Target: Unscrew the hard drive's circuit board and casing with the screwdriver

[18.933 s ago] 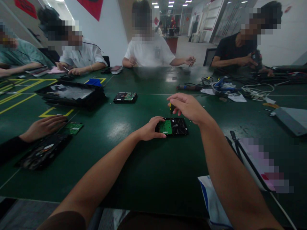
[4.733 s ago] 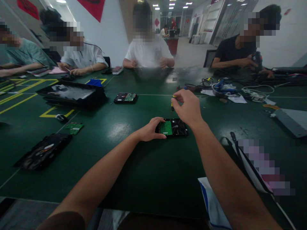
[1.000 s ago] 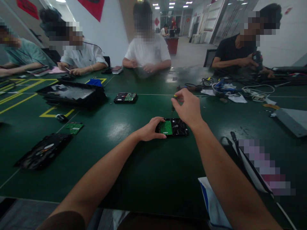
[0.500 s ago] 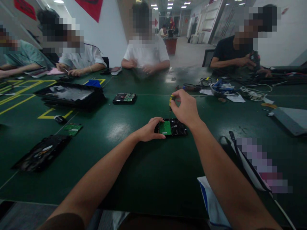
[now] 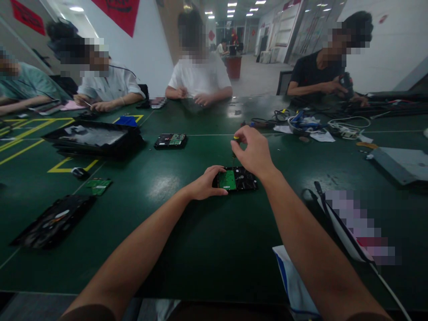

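Note:
A black hard drive (image 5: 246, 179) with a green circuit board (image 5: 228, 180) on its upper face lies flat on the dark green table (image 5: 200, 240). My left hand (image 5: 207, 183) grips its left end, thumb along the near edge and fingers at the far edge. Above the drive, my right hand (image 5: 253, 149) is closed around an upright screwdriver (image 5: 236, 139) with a yellow and black handle. Its thin shaft points down at the circuit board's far edge; whether the tip touches a screw is too small to tell.
Another hard drive (image 5: 170, 141) lies farther back. To the left are black trays (image 5: 93, 138), a computer mouse (image 5: 80, 173), a loose circuit board (image 5: 99, 186) and a black panel (image 5: 55, 221). Cables (image 5: 306, 121) and a grey metal box (image 5: 401, 162) sit at right. Several people sit across the table.
My right fingers have shifted on the screwdriver handle, covering more of it. My left hand stays on the hard drive. The whole view has shifted slightly.

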Available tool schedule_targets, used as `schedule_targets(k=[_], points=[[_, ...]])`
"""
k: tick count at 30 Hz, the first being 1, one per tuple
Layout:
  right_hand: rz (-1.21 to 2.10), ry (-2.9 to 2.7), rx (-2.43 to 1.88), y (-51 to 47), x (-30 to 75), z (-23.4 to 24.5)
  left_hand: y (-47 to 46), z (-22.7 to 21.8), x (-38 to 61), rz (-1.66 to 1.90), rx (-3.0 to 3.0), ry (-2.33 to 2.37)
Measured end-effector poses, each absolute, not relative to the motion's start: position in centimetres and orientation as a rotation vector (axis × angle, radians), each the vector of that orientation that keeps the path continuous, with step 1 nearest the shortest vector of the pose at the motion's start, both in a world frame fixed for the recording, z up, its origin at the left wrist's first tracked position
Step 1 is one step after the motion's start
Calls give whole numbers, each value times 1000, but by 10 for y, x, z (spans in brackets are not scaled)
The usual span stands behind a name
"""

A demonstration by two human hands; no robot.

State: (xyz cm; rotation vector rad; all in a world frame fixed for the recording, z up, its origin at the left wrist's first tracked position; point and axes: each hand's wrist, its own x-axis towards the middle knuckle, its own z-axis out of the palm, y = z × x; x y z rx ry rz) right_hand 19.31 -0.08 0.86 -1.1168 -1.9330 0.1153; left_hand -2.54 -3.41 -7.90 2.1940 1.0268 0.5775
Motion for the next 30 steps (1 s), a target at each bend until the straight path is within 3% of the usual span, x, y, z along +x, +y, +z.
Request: schedule_targets(k=[30], points=[[218, -2051, -1214, -2, 207, 37, -33, -85, -29, 615, 2184, 1012]])
